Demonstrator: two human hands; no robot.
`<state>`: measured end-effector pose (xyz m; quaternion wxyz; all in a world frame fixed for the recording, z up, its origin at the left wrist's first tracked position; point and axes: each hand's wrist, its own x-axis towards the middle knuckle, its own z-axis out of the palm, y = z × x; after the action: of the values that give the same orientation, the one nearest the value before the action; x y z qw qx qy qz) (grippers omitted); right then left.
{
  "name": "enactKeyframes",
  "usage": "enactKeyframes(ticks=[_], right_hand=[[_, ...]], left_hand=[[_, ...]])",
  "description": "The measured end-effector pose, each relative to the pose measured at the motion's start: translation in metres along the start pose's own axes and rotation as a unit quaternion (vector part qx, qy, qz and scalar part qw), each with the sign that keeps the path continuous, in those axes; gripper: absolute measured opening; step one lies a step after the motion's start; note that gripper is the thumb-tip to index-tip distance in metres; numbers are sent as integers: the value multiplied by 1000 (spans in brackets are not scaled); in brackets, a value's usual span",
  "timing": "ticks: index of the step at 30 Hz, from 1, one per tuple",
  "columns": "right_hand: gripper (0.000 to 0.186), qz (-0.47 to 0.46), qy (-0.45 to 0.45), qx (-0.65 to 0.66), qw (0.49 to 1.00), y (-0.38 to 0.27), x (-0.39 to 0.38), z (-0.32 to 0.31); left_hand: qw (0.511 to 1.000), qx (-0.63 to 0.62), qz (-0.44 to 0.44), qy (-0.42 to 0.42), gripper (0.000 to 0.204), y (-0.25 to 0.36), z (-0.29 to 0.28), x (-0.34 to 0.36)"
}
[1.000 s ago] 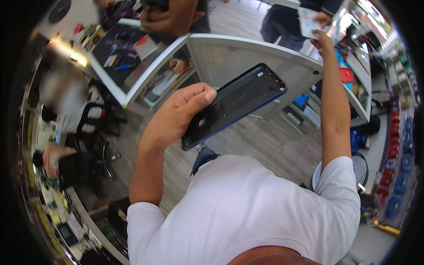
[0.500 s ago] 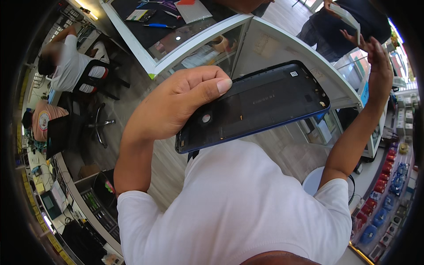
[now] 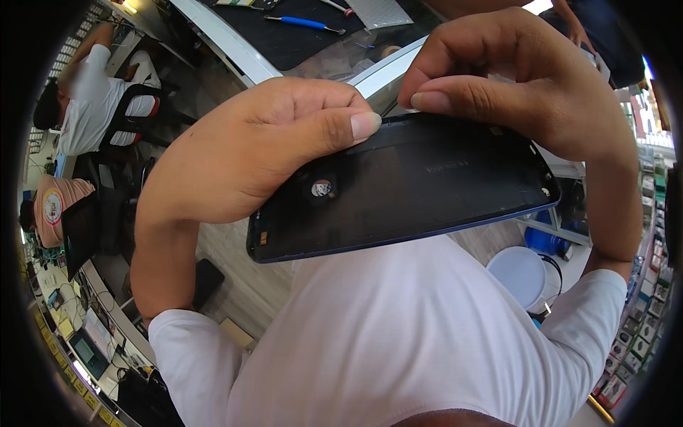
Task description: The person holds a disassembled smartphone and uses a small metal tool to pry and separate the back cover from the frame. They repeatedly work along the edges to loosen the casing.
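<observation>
A dark phone back cover [image 3: 405, 199] with a blue rim and a round hole spans the middle, its inner face up. My left hand [image 3: 242, 156] grips its left part, thumb along the far edge. My right hand [image 3: 519, 92] curls over the far edge at the right, thumb and fingertips closed on it.
Behind is a glass counter [image 3: 242, 50] with a dark mat, a blue tool [image 3: 299, 23] and a clear bubble sleeve [image 3: 384, 11]. Seated people [image 3: 85, 121] are at the left near cluttered desks, another person [image 3: 573, 25] stands beyond. A round white stool [image 3: 516, 277] is low right.
My right hand has come back from the white item held by the standing person to the cover's far edge. My left hand and the cover have shifted and turned slightly.
</observation>
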<state>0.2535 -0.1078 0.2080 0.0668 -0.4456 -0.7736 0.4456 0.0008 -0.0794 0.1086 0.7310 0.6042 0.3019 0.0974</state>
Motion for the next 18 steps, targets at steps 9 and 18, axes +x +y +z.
enactKeyframes(ticks=[9,18], right_hand=[[27,75,-132,103,983,-3,48,-24],[24,19,-139,80,987,18,51,-36]], left_hand=[[998,-27,-16,45,29,19,-8,-9],[992,39,-35,114,28,37,7,-1]])
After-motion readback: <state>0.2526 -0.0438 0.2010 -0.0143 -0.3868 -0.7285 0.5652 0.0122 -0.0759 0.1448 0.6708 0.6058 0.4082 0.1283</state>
